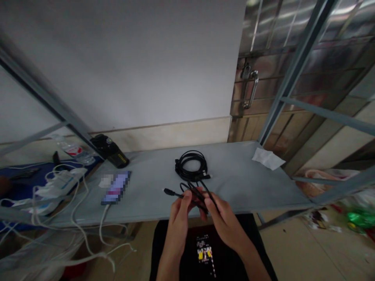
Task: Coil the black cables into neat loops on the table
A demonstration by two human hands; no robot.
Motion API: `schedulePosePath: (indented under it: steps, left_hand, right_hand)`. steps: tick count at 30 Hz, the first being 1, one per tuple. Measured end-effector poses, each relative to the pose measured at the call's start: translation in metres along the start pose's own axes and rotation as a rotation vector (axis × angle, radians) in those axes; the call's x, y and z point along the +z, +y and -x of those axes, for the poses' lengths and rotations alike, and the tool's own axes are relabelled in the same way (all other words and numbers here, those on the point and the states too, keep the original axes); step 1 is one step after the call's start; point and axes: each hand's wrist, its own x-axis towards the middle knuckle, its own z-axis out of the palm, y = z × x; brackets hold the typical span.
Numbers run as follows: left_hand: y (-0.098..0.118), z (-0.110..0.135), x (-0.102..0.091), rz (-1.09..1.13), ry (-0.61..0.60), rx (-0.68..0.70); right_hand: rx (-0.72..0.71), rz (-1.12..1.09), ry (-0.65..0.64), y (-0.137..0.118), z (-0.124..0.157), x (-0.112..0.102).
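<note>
A black cable (189,187) is gathered in loops between my two hands, above the front edge of the grey table. My left hand (181,212) pinches it, and one plug end (169,191) sticks out to the left. Fingers of my right hand (219,214) are closed around the looped part, with a strand running along the thumb side. Just beyond my hands lies a round coil of black cable (191,166) on the tabletop, with a plug at its right side. Whether the held cable joins that coil I cannot tell.
A phone (117,188) with a white cord lies left on the grey table (152,168), near a black cylindrical item (109,151). Farther left are a plastic bottle (76,152) and white power strips (61,185). Crumpled paper (268,158) lies right, by the metal frame post (288,82).
</note>
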Motion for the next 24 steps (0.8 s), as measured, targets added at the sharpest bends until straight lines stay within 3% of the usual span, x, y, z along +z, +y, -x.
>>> schedulePosePath:
  steps: [3, 6, 12, 18, 21, 24]
  left_hand:
    - [0.000, -0.001, -0.007, 0.010, -0.071, 0.035]
    - [0.008, -0.004, -0.017, 0.035, -0.036, 0.074]
    - [0.023, -0.023, -0.063, 0.152, 0.265, 0.220]
    - [0.040, -0.024, -0.118, 0.307, 0.744, 0.373]
    - [0.049, -0.015, -0.123, 0.299, 0.891, 0.435]
    - [0.054, -0.007, -0.113, 0.277, 0.858, 0.478]
  right_hand:
    - [0.057, -0.101, 0.094, 0.011, 0.001, -0.019]
    - [0.120, -0.184, 0.351, 0.029, 0.001, -0.040]
    - [0.049, -0.268, 0.882, 0.058, 0.004, -0.093]
    - [-0.092, -0.260, 1.356, 0.065, 0.016, -0.155]
    - [-0.173, -0.289, 1.510, 0.055, 0.019, -0.168]
    - [-0.307, -0.285, 1.542, 0.039, 0.017, -0.163]
